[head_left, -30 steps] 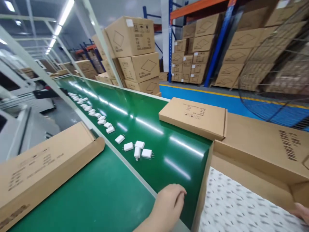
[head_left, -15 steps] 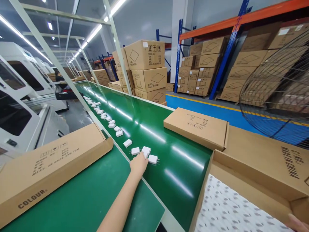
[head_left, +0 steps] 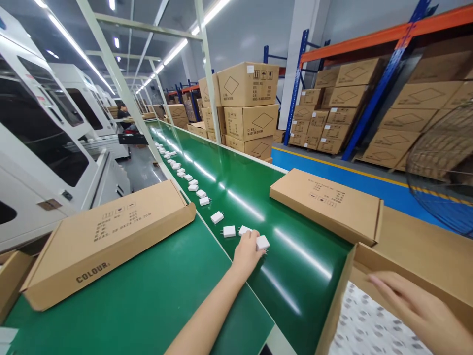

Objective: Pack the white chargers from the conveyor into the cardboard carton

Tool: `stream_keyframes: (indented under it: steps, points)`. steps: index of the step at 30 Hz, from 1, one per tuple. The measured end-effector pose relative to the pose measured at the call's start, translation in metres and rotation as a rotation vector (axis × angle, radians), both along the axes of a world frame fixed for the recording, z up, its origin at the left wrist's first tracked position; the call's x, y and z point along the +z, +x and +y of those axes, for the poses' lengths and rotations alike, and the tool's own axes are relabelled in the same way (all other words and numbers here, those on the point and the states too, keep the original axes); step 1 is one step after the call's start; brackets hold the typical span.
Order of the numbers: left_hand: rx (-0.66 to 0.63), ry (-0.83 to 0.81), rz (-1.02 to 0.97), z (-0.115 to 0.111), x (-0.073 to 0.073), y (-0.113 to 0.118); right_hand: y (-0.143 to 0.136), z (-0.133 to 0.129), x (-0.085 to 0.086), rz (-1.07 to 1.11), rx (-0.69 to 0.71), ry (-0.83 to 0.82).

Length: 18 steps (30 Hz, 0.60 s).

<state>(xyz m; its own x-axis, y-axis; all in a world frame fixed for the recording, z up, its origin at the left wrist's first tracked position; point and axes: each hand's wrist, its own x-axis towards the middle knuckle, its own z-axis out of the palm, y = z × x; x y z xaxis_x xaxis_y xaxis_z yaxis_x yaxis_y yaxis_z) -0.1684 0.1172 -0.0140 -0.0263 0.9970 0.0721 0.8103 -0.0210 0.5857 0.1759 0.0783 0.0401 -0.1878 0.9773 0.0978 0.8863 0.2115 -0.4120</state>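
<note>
On the green conveyor belt, my left hand [head_left: 247,252] is closed on a white plug charger [head_left: 262,242], whose metal pins poke out below. Just behind its fingers lies another white charger [head_left: 244,230], partly covered. A further charger [head_left: 229,231] rests to the left on the belt. My right hand [head_left: 419,301], a little blurred, hovers above an open carton [head_left: 334,301] at the right. Its fingers stretch out to the left, and I see nothing in them. Beneath it, a white patterned sheet [head_left: 369,320] covers the carton's contents.
More chargers [head_left: 204,201] trail in a line up the belt [head_left: 236,187]. A closed flat carton [head_left: 129,231] lies on the green side table, and another closed carton [head_left: 325,202] sits across the belt's far edge. A fan guard [head_left: 443,167] stands at the right.
The view has turned left. My left hand has closed on a charger and moved it slightly right. My right hand has come from the bottom corner to over the open carton.
</note>
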Motion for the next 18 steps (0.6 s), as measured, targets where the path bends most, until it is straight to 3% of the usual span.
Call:
stream_keyframes:
  steps: [1, 4, 7, 9, 13, 18]
  points:
    - [-0.019, 0.049, -0.041, -0.001, -0.002, 0.000, -0.029, 0.014, 0.009, 0.042, 0.065, -0.112]
    - [0.010, 0.177, -0.116, -0.004, -0.006, -0.003, -0.121, 0.060, 0.028, -0.047, 0.237, -0.182]
    - [0.061, 0.116, 0.002, -0.006, -0.004, -0.004, -0.200, 0.100, 0.026, -0.200, 0.338, -0.236]
    - [-0.005, -0.001, 0.182, -0.006, -0.003, 0.001, -0.242, 0.119, 0.017, -0.266, 0.376, -0.273]
    - [-0.253, -0.097, 0.360, -0.001, -0.010, 0.015, -0.297, 0.135, -0.005, -0.439, 0.420, -0.365]
    - [-0.361, -0.110, 0.309, 0.007, -0.025, 0.019, -0.317, 0.133, -0.021, -0.626, 0.449, -0.407]
